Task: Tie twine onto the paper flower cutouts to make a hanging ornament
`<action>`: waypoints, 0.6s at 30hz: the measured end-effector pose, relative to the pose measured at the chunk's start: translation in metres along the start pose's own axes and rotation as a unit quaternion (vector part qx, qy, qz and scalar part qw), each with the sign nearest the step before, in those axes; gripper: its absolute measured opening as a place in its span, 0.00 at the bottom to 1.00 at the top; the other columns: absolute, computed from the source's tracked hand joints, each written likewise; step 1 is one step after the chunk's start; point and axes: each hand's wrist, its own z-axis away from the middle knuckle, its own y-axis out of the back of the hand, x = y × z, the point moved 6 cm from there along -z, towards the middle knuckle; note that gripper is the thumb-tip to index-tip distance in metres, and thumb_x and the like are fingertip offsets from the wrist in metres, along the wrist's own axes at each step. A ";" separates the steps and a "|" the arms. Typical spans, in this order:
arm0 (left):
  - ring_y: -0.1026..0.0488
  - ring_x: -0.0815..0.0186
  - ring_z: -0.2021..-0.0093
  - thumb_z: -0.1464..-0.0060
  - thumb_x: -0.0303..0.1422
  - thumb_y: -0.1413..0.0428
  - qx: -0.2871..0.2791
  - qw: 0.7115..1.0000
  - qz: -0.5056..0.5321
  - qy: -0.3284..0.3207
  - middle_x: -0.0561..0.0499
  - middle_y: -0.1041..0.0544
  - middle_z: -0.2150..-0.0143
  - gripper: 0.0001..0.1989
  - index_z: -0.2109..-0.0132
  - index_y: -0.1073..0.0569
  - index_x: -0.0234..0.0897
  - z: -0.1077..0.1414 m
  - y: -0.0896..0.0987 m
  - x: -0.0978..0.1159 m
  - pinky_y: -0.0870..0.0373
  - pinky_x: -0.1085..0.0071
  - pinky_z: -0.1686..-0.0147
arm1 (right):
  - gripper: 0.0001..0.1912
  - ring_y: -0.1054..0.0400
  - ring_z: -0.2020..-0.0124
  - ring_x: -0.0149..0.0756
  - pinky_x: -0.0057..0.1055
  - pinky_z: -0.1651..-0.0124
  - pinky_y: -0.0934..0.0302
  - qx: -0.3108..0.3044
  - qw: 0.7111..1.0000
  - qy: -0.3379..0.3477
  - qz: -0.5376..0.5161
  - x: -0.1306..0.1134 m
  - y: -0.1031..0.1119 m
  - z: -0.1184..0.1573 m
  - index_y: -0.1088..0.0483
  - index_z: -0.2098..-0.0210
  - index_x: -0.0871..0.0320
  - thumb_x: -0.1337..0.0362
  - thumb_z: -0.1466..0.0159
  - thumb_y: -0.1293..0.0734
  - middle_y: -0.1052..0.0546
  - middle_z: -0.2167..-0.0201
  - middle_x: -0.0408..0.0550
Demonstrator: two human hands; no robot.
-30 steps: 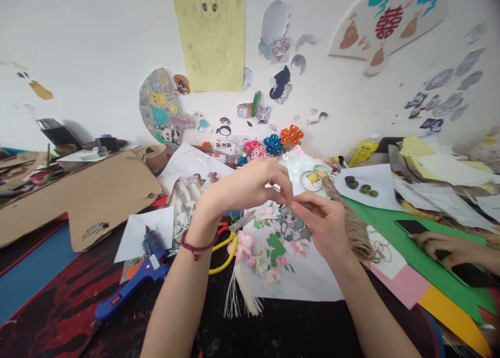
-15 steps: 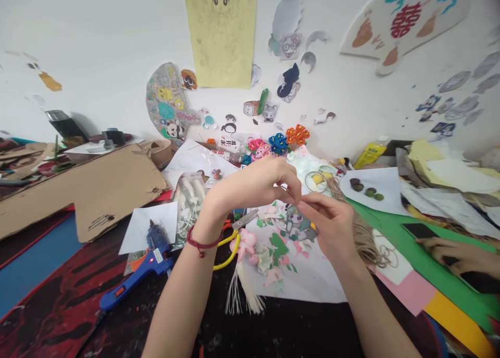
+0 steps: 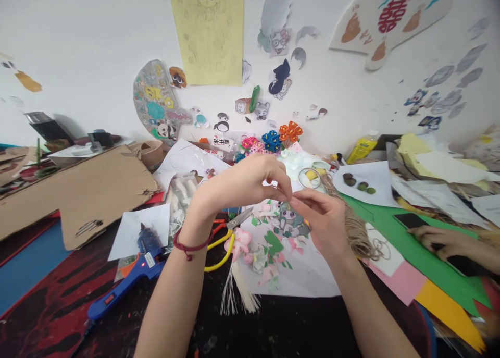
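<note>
My left hand (image 3: 260, 178) arches over the paper, thumb and fingers pinched together. Its fingertips meet those of my right hand (image 3: 322, 214), which is pinched too. Whatever sits between them is too small to make out. Just under the hands lies a grey cartoon cutout (image 3: 289, 221) on a white sheet (image 3: 297, 280). Around it are green and pink paper scraps (image 3: 274, 242). A pink flower (image 3: 239, 242) with a cream tassel (image 3: 242, 290) rests left of the scraps. Beside it, below my left wrist, are yellow-handled scissors (image 3: 224, 254), blades partly open.
A blue glue gun (image 3: 128, 282) with a lit red light lies at left, near cardboard (image 3: 105, 191). Twine (image 3: 357, 233) sits right of my right hand. Another person's hand (image 3: 441, 241) rests by a phone (image 3: 410, 221) on green paper (image 3: 417, 254). Bright beaded flowers (image 3: 271, 140) stand at the back.
The whole view has shifted slightly, so things appear a little further left. Both hands keep nearly the same pinched pose, fingertips together. Nothing else has visibly moved.
</note>
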 end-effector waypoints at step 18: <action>0.25 0.68 0.63 0.42 0.27 0.44 0.067 0.996 -0.029 0.046 0.51 0.19 0.63 0.06 0.63 0.21 0.35 0.001 0.007 -0.001 0.33 0.71 0.62 | 0.02 0.28 0.71 0.31 0.30 0.67 0.32 0.013 0.999 0.021 0.040 -0.002 0.002 0.001 0.21 0.68 0.54 0.65 0.43 0.26 0.22 0.72 0.43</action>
